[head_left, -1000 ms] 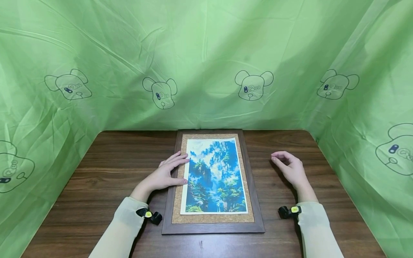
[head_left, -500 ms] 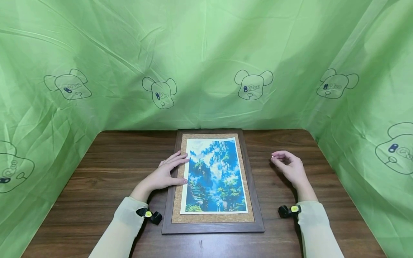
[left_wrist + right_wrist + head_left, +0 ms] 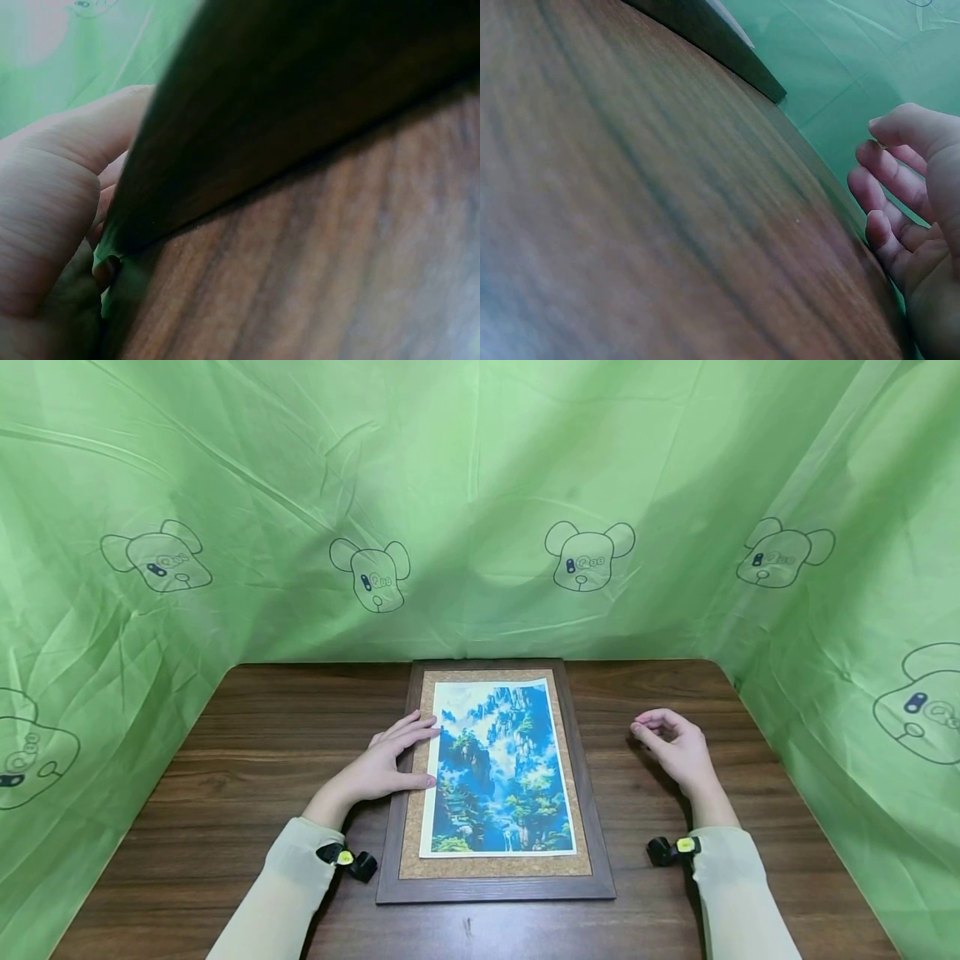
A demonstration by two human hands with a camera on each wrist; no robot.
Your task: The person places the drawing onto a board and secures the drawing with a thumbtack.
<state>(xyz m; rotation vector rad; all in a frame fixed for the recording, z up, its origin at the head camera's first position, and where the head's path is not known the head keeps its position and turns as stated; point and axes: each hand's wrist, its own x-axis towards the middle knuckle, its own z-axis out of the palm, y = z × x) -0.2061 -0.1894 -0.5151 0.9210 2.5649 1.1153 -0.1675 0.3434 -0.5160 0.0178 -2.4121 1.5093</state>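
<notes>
A printed landscape picture [image 3: 498, 768], blue and green with cliffs and trees, lies on a framed cork board [image 3: 495, 867]. My left hand [image 3: 386, 764] reaches over the board's left side, its fingers spread and its fingertips and thumb resting at the print's left edge. To the right of the board, my right hand [image 3: 675, 752] is held near the table with thumb and index fingertips together. In the right wrist view, a tiny glint shows between those fingertips [image 3: 871, 154]; its kind is too small to tell. The other fingers of that hand are loosely curled.
The board's dark brown frame [image 3: 495, 890] lies on a wood-grain table [image 3: 247, 777]. Green cloth [image 3: 480, 510] with bear-head outlines hangs behind the table and on both sides. Each wrist carries a small black camera, including the left camera [image 3: 363, 867].
</notes>
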